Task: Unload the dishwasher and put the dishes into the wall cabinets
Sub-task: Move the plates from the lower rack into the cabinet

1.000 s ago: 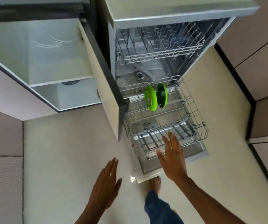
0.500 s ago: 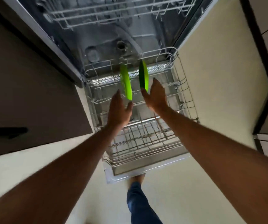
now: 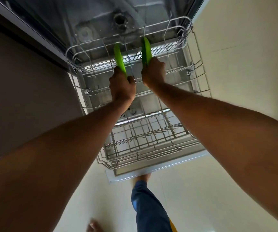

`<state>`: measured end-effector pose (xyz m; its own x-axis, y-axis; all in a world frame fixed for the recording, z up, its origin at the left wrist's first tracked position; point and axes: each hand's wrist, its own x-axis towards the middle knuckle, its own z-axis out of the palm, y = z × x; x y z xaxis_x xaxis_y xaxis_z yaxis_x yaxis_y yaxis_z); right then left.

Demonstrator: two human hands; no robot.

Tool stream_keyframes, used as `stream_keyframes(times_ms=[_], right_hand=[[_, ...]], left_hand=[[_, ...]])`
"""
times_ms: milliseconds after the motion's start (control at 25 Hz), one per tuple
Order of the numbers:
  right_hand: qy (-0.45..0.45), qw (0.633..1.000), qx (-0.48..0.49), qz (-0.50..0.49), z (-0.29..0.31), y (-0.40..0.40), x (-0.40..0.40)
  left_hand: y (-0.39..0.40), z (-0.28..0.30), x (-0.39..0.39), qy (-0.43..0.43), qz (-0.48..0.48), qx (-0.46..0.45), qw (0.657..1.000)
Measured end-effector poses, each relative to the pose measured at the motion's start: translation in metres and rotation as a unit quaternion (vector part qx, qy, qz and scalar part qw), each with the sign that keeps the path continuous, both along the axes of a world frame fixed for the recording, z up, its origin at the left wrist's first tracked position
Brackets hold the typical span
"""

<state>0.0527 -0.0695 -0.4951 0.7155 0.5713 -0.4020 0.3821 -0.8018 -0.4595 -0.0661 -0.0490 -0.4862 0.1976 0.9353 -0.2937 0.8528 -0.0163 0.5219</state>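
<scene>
Two green plates stand on edge near the back of the pulled-out lower rack of the open dishwasher. My left hand grips the near rim of the left green plate. My right hand grips the near rim of the right green plate. Both plates are still upright among the rack's wires. The rest of the wire rack holds no dishes that I can see.
The dishwasher door lies open flat under the rack, its front edge near my foot. A dark cabinet front stands to the left. Pale floor lies to the right and in front.
Both hands reached forward from the near end of the rack to the two green plates and closed on their rims. My head moved closer and lower.
</scene>
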Motion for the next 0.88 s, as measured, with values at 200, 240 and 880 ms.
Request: stream_keyframes(times_ms=[200, 240, 880], right_hand=[[-0.052, 0.989, 0.121, -0.067, 0.024, -0.041, -0.022], [-0.08, 0.985, 0.147, -0.047, 0.031, -0.051, -0.026], [0.139, 0.928, 0.123, 0.323, 0.116, -0.29, -0.31]], left_hand=[[-0.017, 0.036, -0.017, -0.036, 0.054, 0.077, 0.995], [-0.02, 0.045, -0.029, -0.048, 0.056, 0.095, 0.993], [-0.18, 0.125, -0.466, -0.027, -0.277, 0.059, 0.959]])
